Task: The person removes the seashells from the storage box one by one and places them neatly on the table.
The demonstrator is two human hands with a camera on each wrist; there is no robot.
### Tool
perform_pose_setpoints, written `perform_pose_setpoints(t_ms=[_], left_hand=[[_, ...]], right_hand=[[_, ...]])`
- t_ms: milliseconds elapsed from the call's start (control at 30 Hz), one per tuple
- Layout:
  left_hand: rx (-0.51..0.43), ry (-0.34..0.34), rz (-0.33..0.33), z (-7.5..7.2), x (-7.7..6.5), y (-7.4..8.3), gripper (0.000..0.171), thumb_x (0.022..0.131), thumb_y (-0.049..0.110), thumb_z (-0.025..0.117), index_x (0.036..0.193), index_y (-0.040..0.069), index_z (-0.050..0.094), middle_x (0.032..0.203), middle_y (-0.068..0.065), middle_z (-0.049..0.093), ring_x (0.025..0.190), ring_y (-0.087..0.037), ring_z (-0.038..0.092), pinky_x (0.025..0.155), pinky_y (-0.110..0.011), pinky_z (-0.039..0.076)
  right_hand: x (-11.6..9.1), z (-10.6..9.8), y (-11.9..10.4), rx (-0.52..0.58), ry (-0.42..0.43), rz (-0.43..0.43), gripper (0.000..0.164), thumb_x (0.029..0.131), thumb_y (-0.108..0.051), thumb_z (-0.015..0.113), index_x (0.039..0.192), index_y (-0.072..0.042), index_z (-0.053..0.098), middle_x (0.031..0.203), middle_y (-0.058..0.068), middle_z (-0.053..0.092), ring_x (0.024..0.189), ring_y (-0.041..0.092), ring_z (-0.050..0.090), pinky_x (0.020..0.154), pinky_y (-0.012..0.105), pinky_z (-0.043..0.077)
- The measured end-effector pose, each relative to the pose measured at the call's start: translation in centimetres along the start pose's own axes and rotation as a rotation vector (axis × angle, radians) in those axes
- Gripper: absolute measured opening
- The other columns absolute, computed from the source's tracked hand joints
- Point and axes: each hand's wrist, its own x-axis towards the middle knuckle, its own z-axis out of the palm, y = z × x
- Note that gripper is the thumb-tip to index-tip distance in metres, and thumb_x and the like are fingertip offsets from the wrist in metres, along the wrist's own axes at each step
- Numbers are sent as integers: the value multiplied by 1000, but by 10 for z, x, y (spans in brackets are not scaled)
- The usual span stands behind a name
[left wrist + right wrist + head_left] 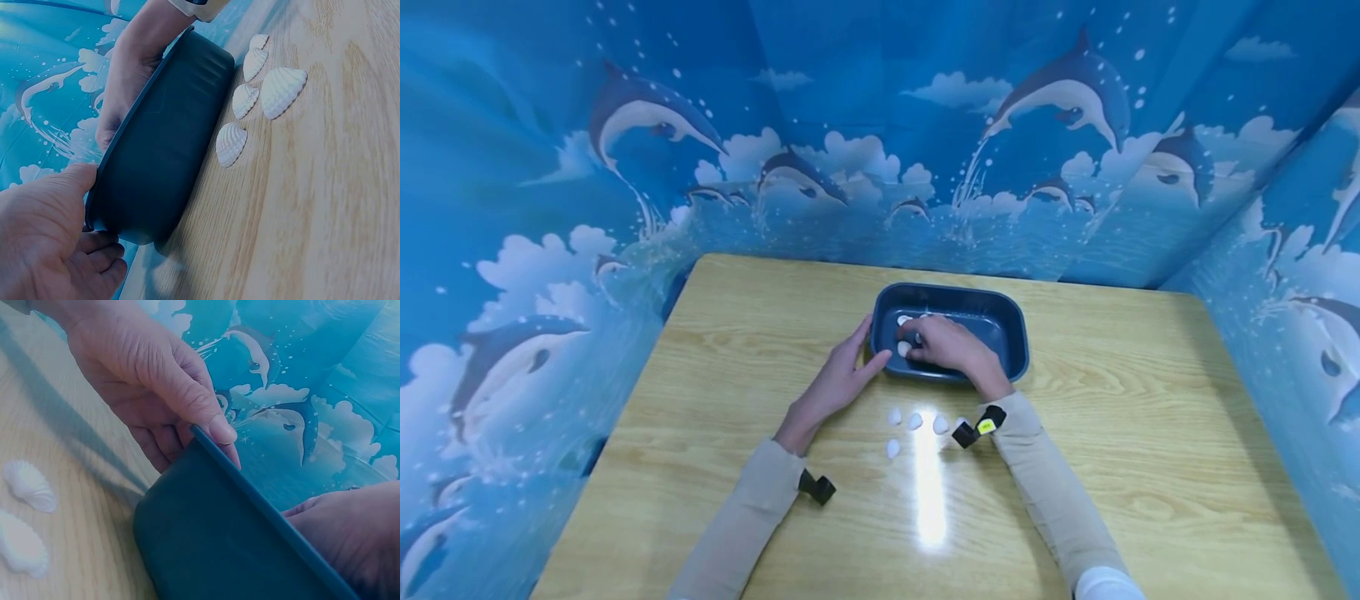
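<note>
A dark blue plastic basin [1011, 333] stands near the table's far edge. My left hand [838, 379] holds its left end, the thumb [78, 178] at the rim and the other fingers against the outer wall. My right hand [951, 343] reaches down inside the basin, its fingers bent among white seashells [904, 349]. Whether a shell is pinched there cannot be made out; the basin wall hides those fingertips in both wrist views. Several more ribbed white seashells [284, 90] lie on the table in front of the basin, one partly behind the right wrist's camera.
The wooden table [1150, 433] carries a bright light reflection in front of the basin. A blue dolphin-print curtain [865, 100] hangs behind the table and along its sides. Black wrist cameras [817, 487] sit on both sleeves.
</note>
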Motion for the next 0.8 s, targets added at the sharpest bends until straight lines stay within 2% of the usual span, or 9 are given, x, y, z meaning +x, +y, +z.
perform_pose_setpoints(t_ms=[133, 300, 433, 567, 667, 800], left_hand=[[4, 5, -1, 0, 0, 0, 77, 109, 39, 57, 169, 15, 15, 173, -3, 21, 159, -21, 19, 129, -46, 20], [11, 2, 3, 0, 0, -1, 82, 107, 51, 55, 169, 16, 14, 173, -2, 21, 159, -20, 19, 129, -45, 20], [20, 1, -7, 1, -1, 0, 87, 104, 60, 53, 169, 17, 14, 173, -1, 21, 159, -19, 19, 129, -45, 20], [23, 9, -15, 2, -1, -1, 82, 106, 52, 55, 169, 17, 15, 173, -2, 22, 159, -21, 19, 129, -46, 21], [24, 12, -15, 3, -1, -1, 80, 107, 48, 55, 169, 17, 16, 173, -3, 23, 159, -21, 20, 128, -46, 22], [23, 13, -10, 3, -1, -1, 79, 108, 48, 55, 169, 17, 16, 173, -2, 23, 159, -21, 20, 128, -46, 23]], right_hand=[[0, 0, 1, 5, -14, -23, 30, 100, -13, 72, 129, -9, 72, 122, 6, 74, 107, 19, 70, 95, 41, 59], [1, 1, 1, -3, -12, -17, 27, 100, -16, 73, 125, -6, 73, 109, 5, 74, 85, 14, 67, 81, 36, 60], [2, 2, 0, 4, -30, 17, 27, 99, -20, 74, 121, -4, 73, 100, 3, 72, 75, 13, 61, 73, 32, 57], [1, 3, 0, 12, -39, 55, 29, 96, -23, 78, 118, -4, 73, 100, 2, 71, 77, 13, 62, 74, 31, 58], [1, 3, 0, 17, -35, 51, 29, 95, -24, 79, 116, -5, 73, 100, 1, 71, 76, 13, 62, 72, 30, 58], [-2, -3, 0, 49, -13, 29, 29, 95, -22, 78, 117, -4, 72, 87, 0, 68, 67, 11, 57, 61, 26, 51]])
